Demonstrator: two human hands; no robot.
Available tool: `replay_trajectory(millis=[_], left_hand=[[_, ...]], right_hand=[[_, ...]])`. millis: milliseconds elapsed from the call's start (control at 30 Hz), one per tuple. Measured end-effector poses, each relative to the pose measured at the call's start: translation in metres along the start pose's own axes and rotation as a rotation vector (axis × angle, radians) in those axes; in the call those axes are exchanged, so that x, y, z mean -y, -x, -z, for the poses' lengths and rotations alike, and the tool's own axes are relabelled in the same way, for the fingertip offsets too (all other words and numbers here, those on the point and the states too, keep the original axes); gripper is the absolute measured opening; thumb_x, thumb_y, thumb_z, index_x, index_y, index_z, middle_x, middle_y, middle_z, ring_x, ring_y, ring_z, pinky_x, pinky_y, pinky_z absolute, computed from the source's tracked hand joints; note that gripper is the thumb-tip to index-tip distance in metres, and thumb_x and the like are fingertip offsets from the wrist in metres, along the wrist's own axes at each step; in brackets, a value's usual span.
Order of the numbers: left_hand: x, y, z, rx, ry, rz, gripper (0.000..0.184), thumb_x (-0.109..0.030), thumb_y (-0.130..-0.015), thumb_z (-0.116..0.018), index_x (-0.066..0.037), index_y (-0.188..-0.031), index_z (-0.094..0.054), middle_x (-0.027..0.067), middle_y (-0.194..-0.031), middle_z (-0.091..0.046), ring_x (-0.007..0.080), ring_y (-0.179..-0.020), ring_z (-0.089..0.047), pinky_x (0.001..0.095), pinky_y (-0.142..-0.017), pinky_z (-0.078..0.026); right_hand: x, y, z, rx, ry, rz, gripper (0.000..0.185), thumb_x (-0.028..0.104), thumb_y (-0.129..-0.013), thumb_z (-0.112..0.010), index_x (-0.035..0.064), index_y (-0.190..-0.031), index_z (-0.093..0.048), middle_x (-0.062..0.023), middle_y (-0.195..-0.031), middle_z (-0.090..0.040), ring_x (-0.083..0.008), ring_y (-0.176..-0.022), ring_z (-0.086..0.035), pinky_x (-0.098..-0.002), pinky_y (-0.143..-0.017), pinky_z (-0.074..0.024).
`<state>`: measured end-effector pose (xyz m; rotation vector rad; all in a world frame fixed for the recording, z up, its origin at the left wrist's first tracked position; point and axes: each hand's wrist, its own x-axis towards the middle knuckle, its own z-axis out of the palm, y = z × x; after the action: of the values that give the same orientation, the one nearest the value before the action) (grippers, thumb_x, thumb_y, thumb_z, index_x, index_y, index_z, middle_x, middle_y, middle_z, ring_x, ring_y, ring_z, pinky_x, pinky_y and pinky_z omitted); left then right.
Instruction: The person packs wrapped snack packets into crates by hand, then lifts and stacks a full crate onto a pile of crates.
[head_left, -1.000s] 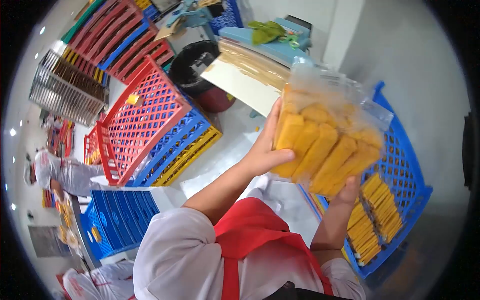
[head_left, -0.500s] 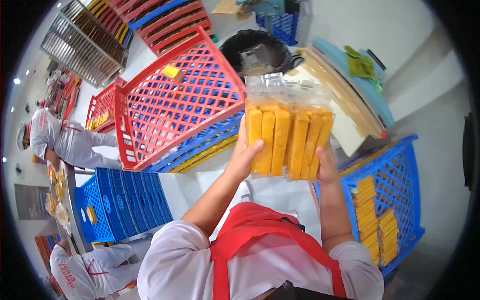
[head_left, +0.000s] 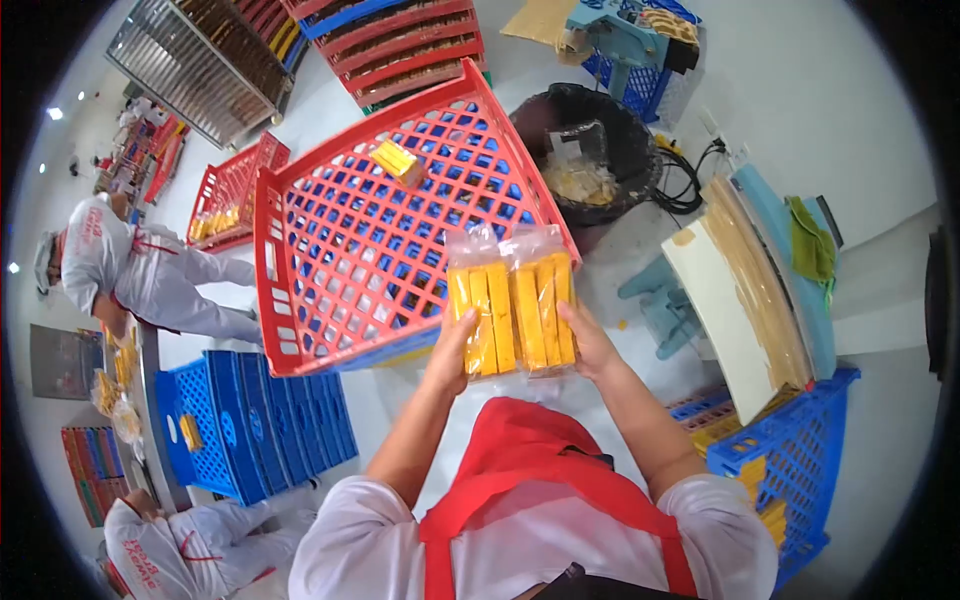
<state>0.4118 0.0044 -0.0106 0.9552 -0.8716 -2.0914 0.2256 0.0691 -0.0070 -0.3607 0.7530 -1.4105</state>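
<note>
My left hand (head_left: 456,345) and my right hand (head_left: 588,342) grip two clear plastic packs of long yellow sticks from their outer sides. The left pack (head_left: 483,318) and the right pack (head_left: 541,312) are side by side, with their clear top ends pointing away from me. I hold them in front of my red apron, at the near right corner of a red mesh crate (head_left: 268,310). The tops of the packs overlap the crate in view. Inside that crate a single yellow pack (head_left: 397,162) lies toward the far side.
A black-lined bin (head_left: 600,205) stands beyond the crate's right corner. To my right are a white-topped bench (head_left: 725,315) and a blue crate (head_left: 800,460) holding yellow packs. Stacked blue crates (head_left: 250,425) stand at left, near two co-workers (head_left: 160,265) in white.
My hands and both packs have moved left and away from the blue crate, to the red crate's near corner. My view has turned to the left. The grip is unchanged.
</note>
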Motion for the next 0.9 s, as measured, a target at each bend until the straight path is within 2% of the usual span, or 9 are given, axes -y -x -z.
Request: replay_trajectory(millis=[133,200,333,533,567,600,667,733,900], left_hand=[[-0.002,-0.031,0.036,-0.138,0.122,0.118,0.055,-0.028,-0.082,-0.046,-0.009,-0.127,-0.022,0.0075,-0.122,-0.036,0.0198,-0.11,-0.038,0.0346,-0.089,-0.034],[-0.004,-0.054,0.048,-0.176,0.118,0.115,0.05,-0.037,-0.081,-0.045,-0.007,-0.12,-0.034,0.0102,-0.113,-0.047,0.0232,-0.1,-0.049,0.0377,-0.082,-0.042],[-0.01,-0.119,0.079,-0.274,0.098,0.103,0.05,-0.037,-0.081,-0.046,-0.007,-0.119,-0.036,0.0102,-0.112,-0.048,0.0238,-0.1,-0.05,0.0395,-0.082,-0.042],[-0.047,-0.241,0.112,-0.112,0.031,0.11,0.051,-0.034,-0.082,-0.046,-0.007,-0.121,-0.029,0.0108,-0.117,-0.043,0.0245,-0.101,-0.048,0.0386,-0.082,-0.043],[-0.051,-0.258,0.12,-0.152,0.064,0.162,0.048,-0.025,-0.082,-0.047,-0.006,-0.122,-0.028,0.0093,-0.113,-0.044,0.021,-0.1,-0.048,0.0349,-0.082,-0.042],[-0.046,-0.284,0.138,-0.038,0.147,0.176,0.048,-0.025,-0.082,-0.048,-0.007,-0.122,-0.028,0.0096,-0.112,-0.045,0.0214,-0.099,-0.049,0.0356,-0.079,-0.044],[-0.069,-0.311,0.133,-0.052,0.106,0.207,0.049,-0.025,-0.082,-0.048,-0.007,-0.122,-0.027,0.0098,-0.112,-0.045,0.022,-0.1,-0.048,0.0374,-0.078,-0.045],[-0.072,-0.348,0.145,-0.053,0.001,0.146,0.048,-0.034,-0.082,-0.045,-0.005,-0.118,-0.034,0.0113,-0.11,-0.049,0.023,-0.096,-0.052,0.0372,-0.08,-0.044],[-0.093,-0.41,0.155,-0.003,-0.069,0.033,0.048,-0.034,-0.082,-0.044,-0.005,-0.119,-0.033,0.0119,-0.112,-0.046,0.0239,-0.096,-0.052,0.0373,-0.079,-0.045]], right_hand=[[-0.007,-0.053,-0.004,0.029,0.03,-0.101,0.053,0.028,-0.083,-0.048,0.0105,-0.126,-0.023,-0.0038,-0.117,-0.04,-0.0139,-0.104,-0.044,-0.0294,-0.084,-0.0402],[-0.009,-0.08,0.003,0.015,-0.026,-0.209,0.056,0.03,-0.082,-0.048,0.0105,-0.128,-0.022,-0.0041,-0.121,-0.038,-0.0138,-0.107,-0.042,-0.0295,-0.085,-0.0389],[-0.009,-0.15,0.017,0.027,0.02,-0.276,0.054,0.029,-0.082,-0.048,0.0101,-0.127,-0.025,-0.0048,-0.12,-0.041,-0.0146,-0.108,-0.041,-0.029,-0.088,-0.0365],[-0.01,-0.266,0.031,-0.146,0.113,-0.238,0.048,0.026,-0.082,-0.049,0.0072,-0.122,-0.031,-0.007,-0.114,-0.045,-0.0164,-0.102,-0.047,-0.0323,-0.082,-0.0403],[-0.012,-0.286,0.036,-0.146,0.108,-0.237,0.049,0.027,-0.081,-0.05,0.0068,-0.121,-0.032,-0.0081,-0.112,-0.046,-0.0171,-0.101,-0.047,-0.0335,-0.082,-0.0408],[-0.013,-0.306,0.042,-0.148,0.104,-0.233,0.049,0.029,-0.08,-0.051,0.0064,-0.12,-0.033,-0.0091,-0.11,-0.047,-0.0178,-0.101,-0.048,-0.0347,-0.081,-0.0414],[-0.021,-0.341,0.054,-0.189,0.098,-0.211,0.05,0.03,-0.079,-0.051,0.0058,-0.119,-0.033,-0.0098,-0.109,-0.047,-0.0184,-0.1,-0.048,-0.0353,-0.08,-0.0416],[-0.02,-0.374,0.061,-0.232,0.094,-0.188,0.051,0.032,-0.078,-0.052,0.0052,-0.118,-0.033,-0.0104,-0.107,-0.048,-0.019,-0.099,-0.048,-0.036,-0.08,-0.0419],[0.002,-0.432,0.06,-0.137,0.19,-0.056,0.055,0.035,-0.078,-0.051,0.0033,-0.118,-0.033,-0.011,-0.112,-0.047,-0.0186,-0.1,-0.048,-0.035,-0.081,-0.0408]])
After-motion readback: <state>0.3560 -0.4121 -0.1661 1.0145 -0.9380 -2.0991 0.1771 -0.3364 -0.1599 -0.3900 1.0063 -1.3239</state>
